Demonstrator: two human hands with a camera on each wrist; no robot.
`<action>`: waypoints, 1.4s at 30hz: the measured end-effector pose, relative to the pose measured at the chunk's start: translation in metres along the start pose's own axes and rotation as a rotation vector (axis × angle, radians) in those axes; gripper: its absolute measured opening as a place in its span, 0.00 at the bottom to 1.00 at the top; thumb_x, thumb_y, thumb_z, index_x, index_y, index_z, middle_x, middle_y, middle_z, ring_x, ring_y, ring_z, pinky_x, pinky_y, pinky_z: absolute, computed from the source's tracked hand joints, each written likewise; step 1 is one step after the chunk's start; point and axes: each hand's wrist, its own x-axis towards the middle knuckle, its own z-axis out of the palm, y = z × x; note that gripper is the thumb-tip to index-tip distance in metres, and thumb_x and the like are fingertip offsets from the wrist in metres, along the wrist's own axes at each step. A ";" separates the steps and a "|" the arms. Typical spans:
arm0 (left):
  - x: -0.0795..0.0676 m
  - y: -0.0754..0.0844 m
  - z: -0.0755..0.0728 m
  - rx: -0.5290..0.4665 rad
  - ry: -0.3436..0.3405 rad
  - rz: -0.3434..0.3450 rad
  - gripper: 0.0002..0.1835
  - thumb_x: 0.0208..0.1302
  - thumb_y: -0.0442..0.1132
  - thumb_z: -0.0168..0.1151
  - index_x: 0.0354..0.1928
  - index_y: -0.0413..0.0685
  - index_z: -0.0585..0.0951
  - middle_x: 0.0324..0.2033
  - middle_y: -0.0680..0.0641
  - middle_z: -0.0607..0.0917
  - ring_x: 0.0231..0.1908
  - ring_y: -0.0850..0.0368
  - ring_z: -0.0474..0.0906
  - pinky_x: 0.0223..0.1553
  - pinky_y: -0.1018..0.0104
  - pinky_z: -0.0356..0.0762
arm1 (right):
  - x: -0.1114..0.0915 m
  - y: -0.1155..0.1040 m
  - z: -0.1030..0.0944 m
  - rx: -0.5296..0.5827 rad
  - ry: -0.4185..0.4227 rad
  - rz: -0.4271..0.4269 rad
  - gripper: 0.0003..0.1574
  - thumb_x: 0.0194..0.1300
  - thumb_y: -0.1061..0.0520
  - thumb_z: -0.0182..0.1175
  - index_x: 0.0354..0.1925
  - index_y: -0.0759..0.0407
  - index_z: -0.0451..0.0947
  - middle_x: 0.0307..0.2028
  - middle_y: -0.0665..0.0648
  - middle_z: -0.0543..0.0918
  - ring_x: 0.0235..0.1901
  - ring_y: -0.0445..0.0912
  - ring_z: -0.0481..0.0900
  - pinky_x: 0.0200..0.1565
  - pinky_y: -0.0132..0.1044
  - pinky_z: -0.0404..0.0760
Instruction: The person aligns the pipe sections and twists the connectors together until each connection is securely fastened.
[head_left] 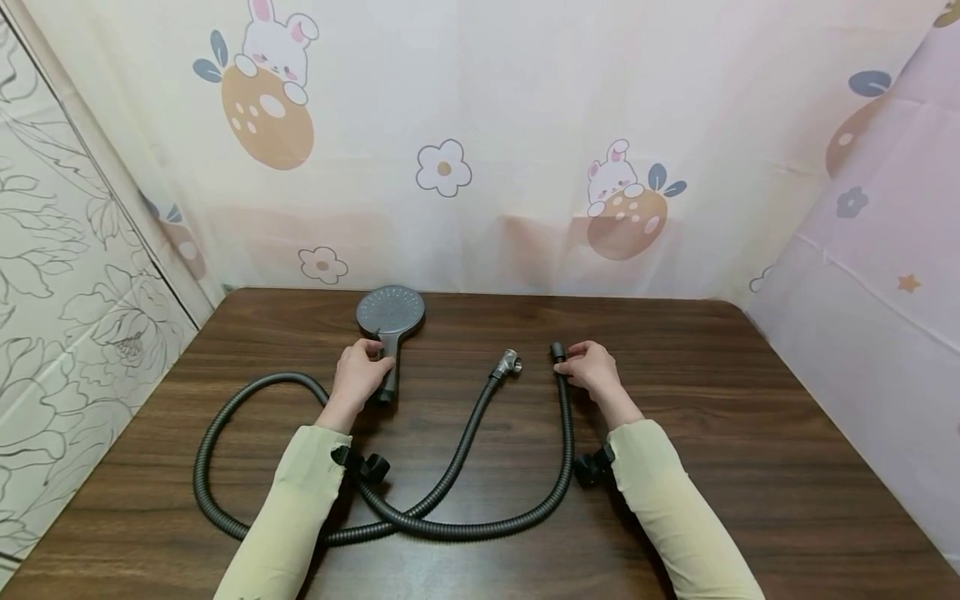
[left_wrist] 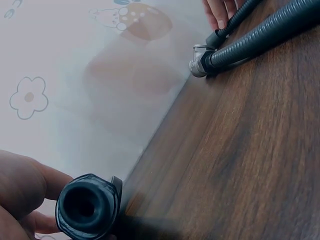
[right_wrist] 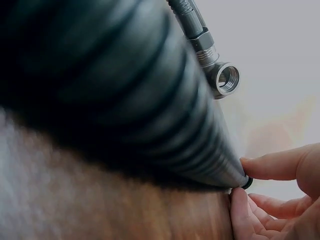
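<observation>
A grey shower head (head_left: 390, 311) lies face up near the table's far edge. My left hand (head_left: 356, 375) pinches its handle (head_left: 388, 371) between thumb and fingers; the handle's hollow end (left_wrist: 86, 209) faces the camera in the left wrist view. At the right, my right hand (head_left: 596, 372) pinches one end of a dark ribbed shower hose (head_left: 566, 433) just below its black end fitting (head_left: 557, 352). The hose's other end carries a metal elbow connector (head_left: 509, 362) with a threaded opening, lying between the two hands.
The hose runs in a big loop (head_left: 204, 467) at the left and crosses itself near the front, passing under the left forearm. Dark wood covers the tabletop (head_left: 712, 500). A printed curtain (head_left: 525, 100) hangs behind its far edge. Black wrist cameras (head_left: 592, 467) sit below each hand.
</observation>
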 end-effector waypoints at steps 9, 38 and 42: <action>0.001 0.000 0.002 -0.079 -0.065 -0.094 0.29 0.64 0.42 0.48 0.63 0.38 0.56 0.57 0.35 0.67 0.55 0.40 0.67 0.52 0.49 0.68 | -0.002 0.000 0.002 0.011 -0.014 0.002 0.37 0.56 0.60 0.63 0.60 0.68 0.60 0.53 0.70 0.70 0.51 0.59 0.73 0.49 0.44 0.76; 0.002 -0.001 -0.002 -0.105 -0.153 -0.129 0.34 0.63 0.48 0.53 0.65 0.35 0.58 0.61 0.34 0.64 0.58 0.40 0.64 0.54 0.48 0.67 | 0.001 -0.002 -0.002 -0.030 -0.041 0.019 0.27 0.60 0.61 0.56 0.57 0.67 0.65 0.55 0.69 0.67 0.48 0.56 0.76 0.45 0.39 0.78; 0.002 -0.001 -0.004 -0.105 -0.158 -0.146 0.34 0.63 0.48 0.53 0.64 0.35 0.59 0.62 0.35 0.64 0.59 0.41 0.63 0.56 0.48 0.66 | 0.001 -0.002 -0.002 -0.041 -0.025 0.034 0.26 0.60 0.60 0.56 0.57 0.65 0.66 0.54 0.68 0.69 0.48 0.56 0.76 0.46 0.40 0.78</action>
